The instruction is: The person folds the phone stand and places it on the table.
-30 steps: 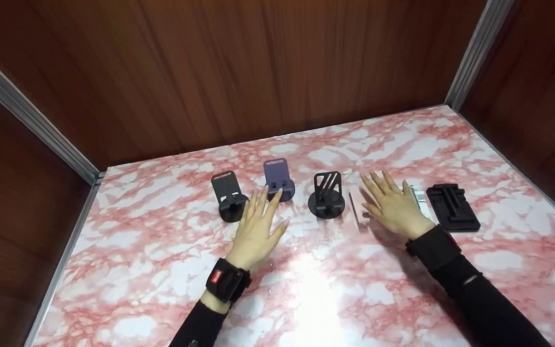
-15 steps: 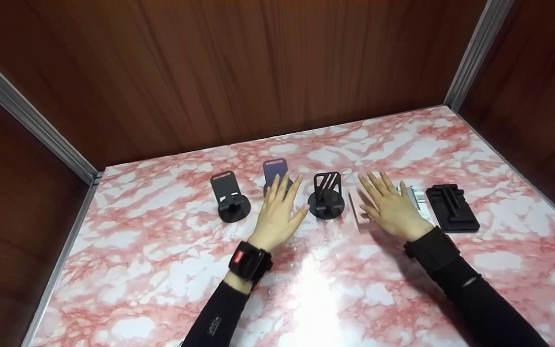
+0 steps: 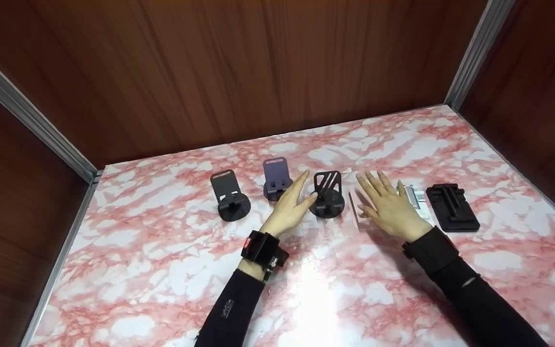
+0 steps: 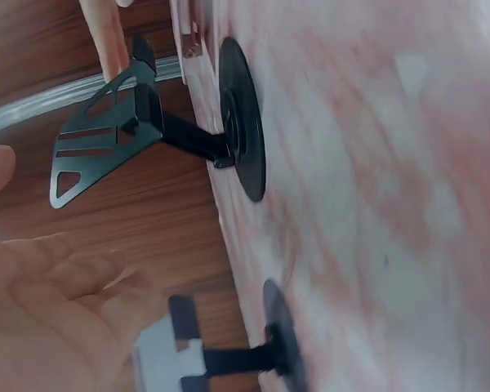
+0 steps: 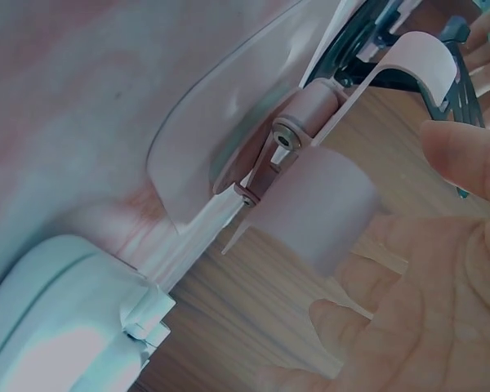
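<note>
My left hand [image 3: 289, 209] is held out with straight fingers between the purple phone stand [image 3: 276, 173] and the black slatted phone stand [image 3: 328, 205]. In the left wrist view a gap shows between that hand and the slatted stand [image 4: 114, 131]. My right hand [image 3: 393, 209] spreads its fingers above the pink phone stand [image 3: 358, 219], which it partly covers in the head view. The right wrist view has the pink stand's curved holder [image 5: 318, 204] close to the fingers; whether they touch, I cannot tell. Neither hand holds anything.
A dark phone stand [image 3: 231, 200] is upright at the left of the row. Right of my right hand lie a pale green-white stand [image 3: 419, 200] and a folded black stand [image 3: 452, 207]. Wooden panels [image 3: 258, 72] enclose the marbled table [image 3: 162, 270].
My left hand has moved right, from beside the dark stand past the purple one to near the slatted stand, turning more edge-on. My right hand has barely moved.
</note>
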Motion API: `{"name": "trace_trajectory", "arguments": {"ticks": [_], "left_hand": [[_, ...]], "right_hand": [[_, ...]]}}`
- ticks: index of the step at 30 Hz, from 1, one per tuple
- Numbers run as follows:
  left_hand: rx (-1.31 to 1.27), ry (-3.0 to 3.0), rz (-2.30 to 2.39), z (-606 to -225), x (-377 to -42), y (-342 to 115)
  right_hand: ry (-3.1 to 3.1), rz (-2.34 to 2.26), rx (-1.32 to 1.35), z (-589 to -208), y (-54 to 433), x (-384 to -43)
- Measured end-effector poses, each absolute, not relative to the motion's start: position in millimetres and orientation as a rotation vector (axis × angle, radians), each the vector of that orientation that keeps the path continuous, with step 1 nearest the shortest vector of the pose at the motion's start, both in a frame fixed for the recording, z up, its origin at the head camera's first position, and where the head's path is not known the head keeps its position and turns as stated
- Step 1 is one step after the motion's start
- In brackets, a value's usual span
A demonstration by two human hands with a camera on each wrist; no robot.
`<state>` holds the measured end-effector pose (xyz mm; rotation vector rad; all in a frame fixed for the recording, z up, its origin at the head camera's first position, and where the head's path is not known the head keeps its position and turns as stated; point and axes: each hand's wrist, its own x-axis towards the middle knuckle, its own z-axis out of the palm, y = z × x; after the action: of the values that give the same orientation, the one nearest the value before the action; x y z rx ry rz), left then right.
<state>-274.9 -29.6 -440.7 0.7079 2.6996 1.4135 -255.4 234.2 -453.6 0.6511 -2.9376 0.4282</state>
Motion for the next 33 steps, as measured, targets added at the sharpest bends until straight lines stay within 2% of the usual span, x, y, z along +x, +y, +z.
{"name": "trace_trajectory", "arguments": {"ticks": [13, 23, 33], "left_hand": [[0.557, 2.395, 1.851, -454, -292, -10], [0.525, 2.655, 1.722, -455, -296, -3], [0.484, 2.577, 1.77, -451, -299, -7]], "right_hand": [[-2.931, 0.398, 0.671, -456, 233, -254], [-2.93, 0.434, 0.67, -452, 231, -253], [-2.93, 0.427, 0.684, -452, 230, -253]]}}
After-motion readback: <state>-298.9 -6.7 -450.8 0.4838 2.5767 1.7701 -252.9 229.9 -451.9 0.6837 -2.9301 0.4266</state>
